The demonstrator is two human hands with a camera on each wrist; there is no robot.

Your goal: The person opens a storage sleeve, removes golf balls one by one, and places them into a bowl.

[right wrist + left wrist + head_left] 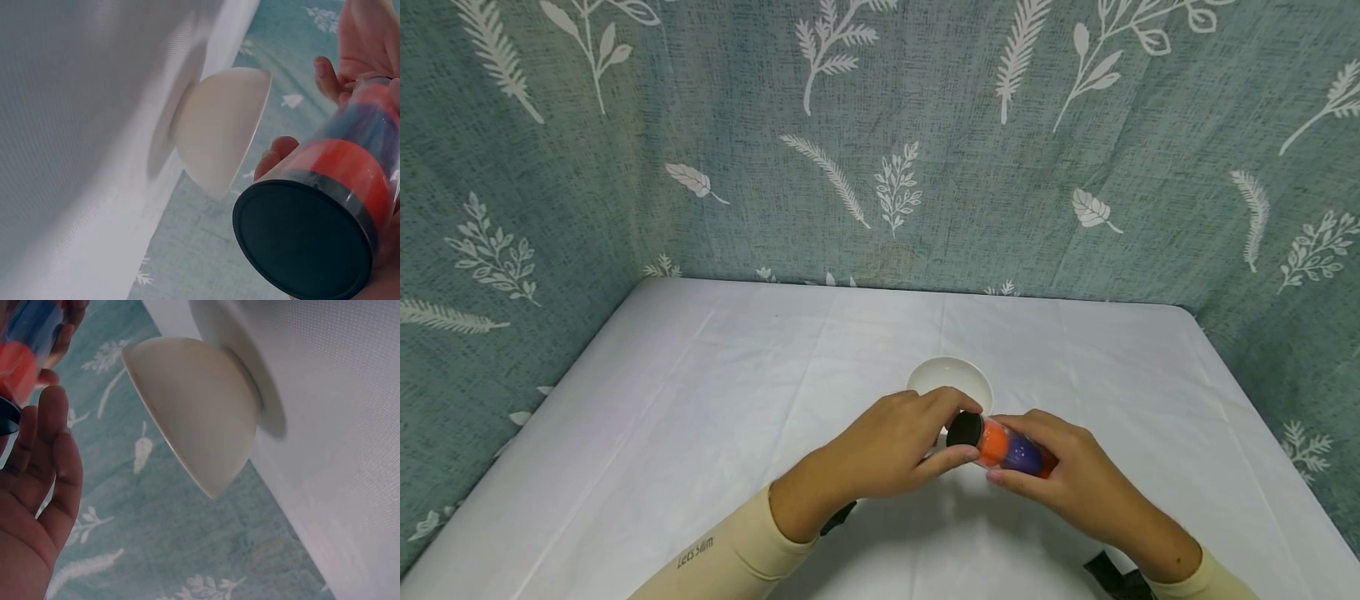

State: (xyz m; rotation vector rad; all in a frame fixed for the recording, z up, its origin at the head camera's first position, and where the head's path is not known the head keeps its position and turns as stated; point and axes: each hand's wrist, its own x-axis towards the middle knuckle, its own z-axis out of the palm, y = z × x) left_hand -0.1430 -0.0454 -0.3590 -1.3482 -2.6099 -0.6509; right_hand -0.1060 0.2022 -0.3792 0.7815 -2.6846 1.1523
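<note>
A: What's on the white cloth-covered table (pixel 662 433)?
B: A white ceramic bowl (pixel 950 382); just before it, the right hand (pixel 1067 483) grips a clear plastic jar of orange and blue balls (pixel 1011 448).
A: Its black round lid (pixel 965 430)?
B: Pinched by the left hand (pixel 887 446)

Table (pixel 700 400) is covered w/ a white cloth, matt, creased along fold lines; a fine weave is seen in the wrist views. Bowl (pixel 950 379) looks like glazed ceramic or hard plastic, which one can't be told; smooth, off-white, soft sheen. Jar (pixel 1011 450) is made of clear plastic, glossy, w/ reflections seen on its wall; orange and blue contents show through. Jar's lid (pixel 303 240) is black, smooth, matt, prob. plastic. Backdrop (pixel 925 142) is coarse-woven teal fabric, matt, printed w/ white leaves. Sleeves (pixel 730 558) are smooth beige stretch fabric.
</note>
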